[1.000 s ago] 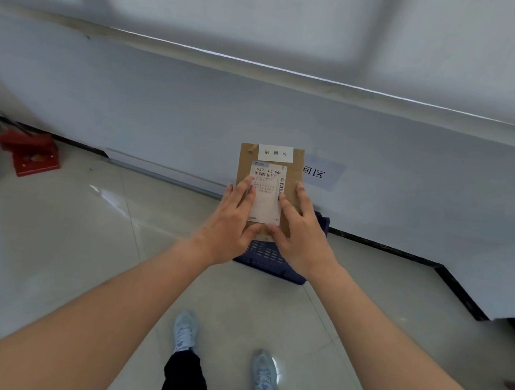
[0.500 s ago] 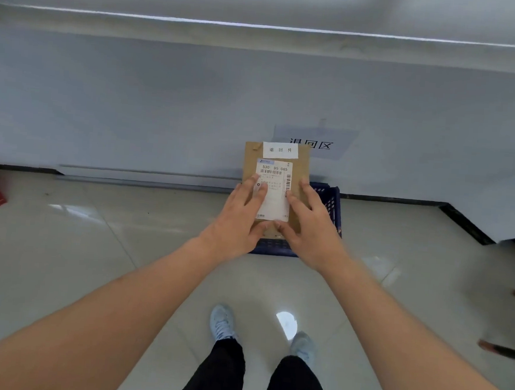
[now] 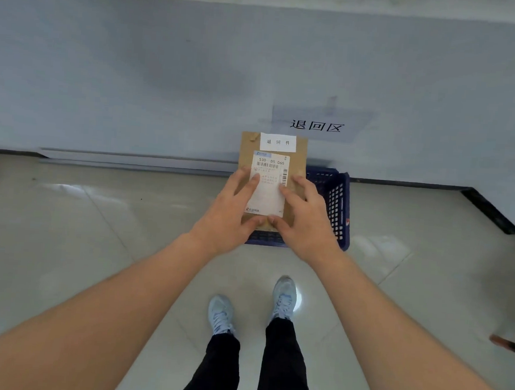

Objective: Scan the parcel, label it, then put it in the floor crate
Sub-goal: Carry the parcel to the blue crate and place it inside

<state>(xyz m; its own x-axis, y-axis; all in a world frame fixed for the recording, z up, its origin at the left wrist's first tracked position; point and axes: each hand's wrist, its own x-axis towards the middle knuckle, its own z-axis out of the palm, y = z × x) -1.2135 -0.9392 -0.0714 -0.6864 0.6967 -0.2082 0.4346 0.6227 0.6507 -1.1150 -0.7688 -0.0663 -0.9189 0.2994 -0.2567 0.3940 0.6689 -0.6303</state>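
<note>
Both hands, the left hand (image 3: 229, 211) and right hand (image 3: 304, 221), clasped the labelled parcel (image 3: 272, 165) flat above the blue floor crate (image 3: 339, 206), apparently ready to lower it in.

One view only, and it's up at head height, tipped forward and down past both outstretched arms. The wide lens bends the wall (image 3: 167, 66) skirting and floor (image 3: 64, 242) tiles toward the edges. The hands sit near centre frame, the left hand (image 3: 227, 220) and right hand (image 3: 305, 228) nearest the lens after the forearms. Straight below, shoes (image 3: 284, 297) mark the bottom; the crate (image 3: 337, 206) lies just ahead against the wall. No second view to overlap.
</note>
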